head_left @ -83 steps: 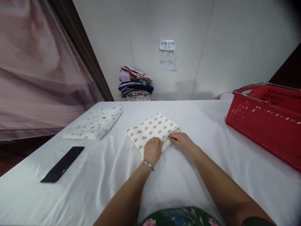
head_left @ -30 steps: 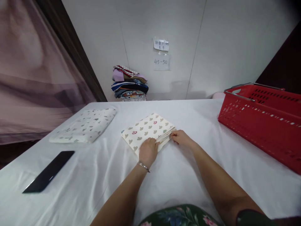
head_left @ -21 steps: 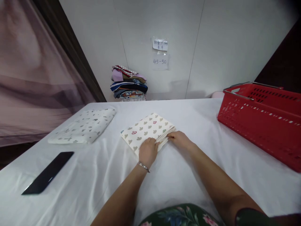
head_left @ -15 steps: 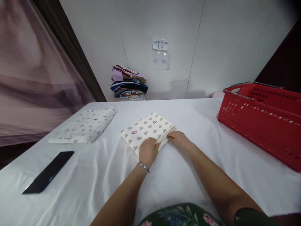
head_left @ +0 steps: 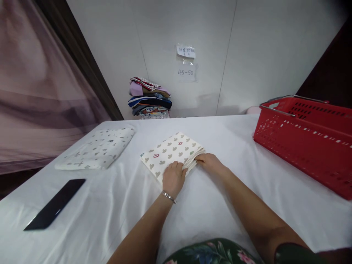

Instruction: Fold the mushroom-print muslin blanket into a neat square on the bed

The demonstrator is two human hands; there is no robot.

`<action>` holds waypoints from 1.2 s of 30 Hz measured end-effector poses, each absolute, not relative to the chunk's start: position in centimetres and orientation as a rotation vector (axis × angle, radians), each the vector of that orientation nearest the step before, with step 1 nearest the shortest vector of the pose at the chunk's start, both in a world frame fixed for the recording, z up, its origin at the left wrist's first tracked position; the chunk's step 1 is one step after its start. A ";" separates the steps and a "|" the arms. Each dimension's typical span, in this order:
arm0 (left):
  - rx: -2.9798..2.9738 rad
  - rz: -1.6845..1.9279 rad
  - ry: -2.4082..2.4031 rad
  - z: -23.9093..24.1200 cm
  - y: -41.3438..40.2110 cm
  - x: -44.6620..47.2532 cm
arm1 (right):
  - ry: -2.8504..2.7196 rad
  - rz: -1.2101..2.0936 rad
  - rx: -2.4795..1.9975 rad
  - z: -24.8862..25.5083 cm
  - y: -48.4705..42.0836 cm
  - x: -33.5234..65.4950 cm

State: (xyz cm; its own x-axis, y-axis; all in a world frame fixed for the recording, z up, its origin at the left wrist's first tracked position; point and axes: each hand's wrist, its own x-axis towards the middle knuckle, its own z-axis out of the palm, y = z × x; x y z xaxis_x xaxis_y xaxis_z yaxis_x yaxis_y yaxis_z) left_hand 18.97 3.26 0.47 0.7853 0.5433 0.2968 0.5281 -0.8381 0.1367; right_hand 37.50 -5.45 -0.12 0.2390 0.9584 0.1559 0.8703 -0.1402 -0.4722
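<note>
A folded cream cloth (head_left: 173,148) with grey, red and green mouse-head shapes lies at an angle on the white-covered table. My left hand (head_left: 173,178), with a silver bracelet at the wrist, rests on its near edge, the thumb at the layered side and the fingers on top. At the near right corner my right hand (head_left: 208,161) grips the stacked layers, its fingertips partly hidden by the cloth. Left of it lies another folded white cloth (head_left: 100,148) with small grey prints, apart from both hands.
A red plastic basket (head_left: 310,146) with a metal handle stands on the right. A flat black object (head_left: 56,203) lies at the left front. Several folded fabrics (head_left: 150,99) are piled behind the table, by the wall with paper signs (head_left: 187,71). A curtain (head_left: 46,84) hangs at left.
The view has shifted very slightly. Both hands keep their places on the mouse-print cloth, and the cloth looks the same.
</note>
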 end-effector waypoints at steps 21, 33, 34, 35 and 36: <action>2.912 0.444 0.939 0.5 3.6 19.2 | -1.409 0.313 -1.864 -0.2 -5.9 38.6; 2.906 0.440 0.946 0.5 3.6 19.1 | -1.579 0.310 -1.942 0.0 -6.1 37.9; 2.909 0.447 0.938 0.5 3.4 19.0 | -1.556 0.321 -1.913 -0.1 -6.1 37.9; 2.914 0.460 0.930 0.5 3.3 19.0 | -1.525 0.337 -1.885 -0.1 -6.1 38.0; 2.921 0.474 0.922 0.6 3.2 18.9 | -1.490 0.351 -1.860 -0.2 -6.1 38.1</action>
